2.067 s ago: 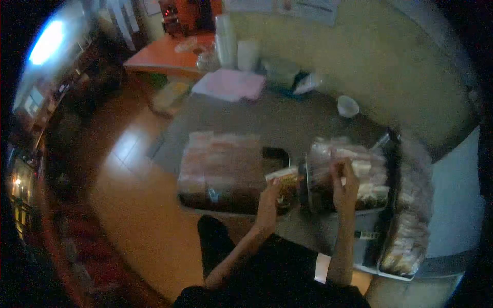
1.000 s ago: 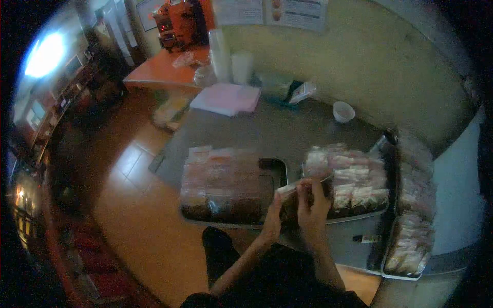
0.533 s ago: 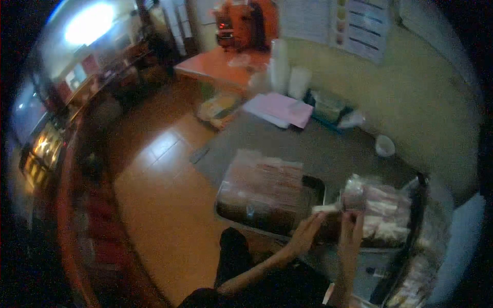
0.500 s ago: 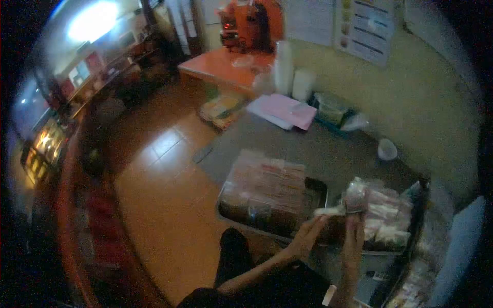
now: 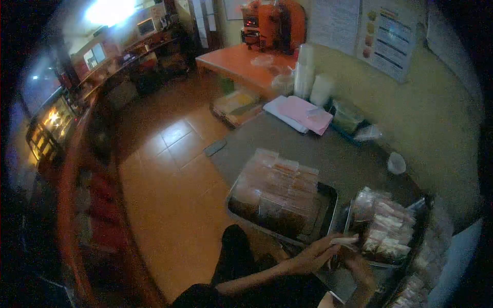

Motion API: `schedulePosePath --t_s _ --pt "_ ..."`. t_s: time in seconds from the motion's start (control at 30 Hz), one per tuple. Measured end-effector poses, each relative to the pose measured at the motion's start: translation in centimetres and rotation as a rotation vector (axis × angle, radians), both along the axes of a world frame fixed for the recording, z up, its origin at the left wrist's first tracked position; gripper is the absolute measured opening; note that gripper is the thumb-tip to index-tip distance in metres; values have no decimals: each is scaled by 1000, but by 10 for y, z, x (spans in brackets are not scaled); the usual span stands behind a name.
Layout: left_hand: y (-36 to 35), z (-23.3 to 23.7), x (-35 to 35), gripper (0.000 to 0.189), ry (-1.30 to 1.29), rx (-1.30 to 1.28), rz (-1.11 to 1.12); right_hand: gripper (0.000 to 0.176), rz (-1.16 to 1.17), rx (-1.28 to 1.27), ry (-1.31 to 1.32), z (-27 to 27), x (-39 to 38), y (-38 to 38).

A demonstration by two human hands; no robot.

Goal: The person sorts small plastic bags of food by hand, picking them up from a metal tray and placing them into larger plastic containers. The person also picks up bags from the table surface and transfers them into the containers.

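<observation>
My left hand (image 5: 314, 255) comes in from the lower middle, its fingers closed at a small pale plastic packet (image 5: 344, 239). My right hand (image 5: 358, 267) is bent in against it from the right, its fingers curled around the lower part of the same packet; the fingertips are partly hidden. Just beyond the hands stands a metal tray (image 5: 347, 218) with rows of whitish filled packets (image 5: 387, 226). To the left, a dark-rimmed metal tray (image 5: 333, 208) carries flat clear packets with a brownish-pink content (image 5: 280, 179), laid in overlapping rows.
The grey table (image 5: 246, 141) bears pink and white sheets (image 5: 305, 114), a green-blue basket (image 5: 349, 118), stacked cups (image 5: 304, 72) and a small white cup (image 5: 396, 163). An orange machine (image 5: 275, 25) stands on an orange table (image 5: 231, 64). More packets (image 5: 413, 292) lie at lower right.
Both hands have come down and nearer my body with the packet, away from over the right tray. The view has shifted, so the table sits slightly lower and further right.
</observation>
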State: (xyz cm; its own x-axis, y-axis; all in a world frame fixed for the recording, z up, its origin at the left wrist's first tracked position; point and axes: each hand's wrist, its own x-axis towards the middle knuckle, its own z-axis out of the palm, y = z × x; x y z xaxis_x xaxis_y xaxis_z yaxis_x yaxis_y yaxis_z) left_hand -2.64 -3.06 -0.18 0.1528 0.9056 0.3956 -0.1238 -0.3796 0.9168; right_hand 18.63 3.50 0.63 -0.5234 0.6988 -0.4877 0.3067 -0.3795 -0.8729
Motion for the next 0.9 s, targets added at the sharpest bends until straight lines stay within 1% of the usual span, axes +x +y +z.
schedulePosePath --t_s 0.1,0.2,0.33,0.4,0.43,0.53,0.57,0.6,0.67,0.7,0.73,0.8,0.87,0.9 --pt "0 2 2 40 122 34 7 42 33 -21 2 0 2 1" --pt "-1 0 0 46 164 8 -58 42 55 -28 -6 2 2 3" --pt "0 7 0 45 129 24 -55 43 51 -6 20 3 4 1" --pt "-2 14 -3 44 74 14 -75 43 17 43 56 3 1 0" --pt "-1 15 -3 43 89 31 -61 43 -2 65 78 4 0 -3" --pt "-1 12 -2 41 93 54 -42 44 -88 171 139 0 -4 -12" --pt "1 5 -1 41 69 45 -49 43 -258 249 70 -5 -6 -24" --pt "0 1 0 41 46 35 -58 42 -319 270 59 8 -17 -31" --pt "3 9 -2 41 -27 180 -8 42 -441 308 28 43 -37 -39" --pt "4 15 -6 41 -64 249 22 39 -442 308 182 39 -34 -37" --pt "0 29 -11 40 -14 288 77 37 -440 302 336 29 -28 -31" --pt "-21 66 -25 40 93 353 189 34 -423 329 405 29 -26 -32" --pt "-36 77 -32 40 45 152 248 29 -381 411 251 45 -33 -30" --pt "-39 79 -34 40 25 66 280 26 -424 510 96 38 -33 -24"
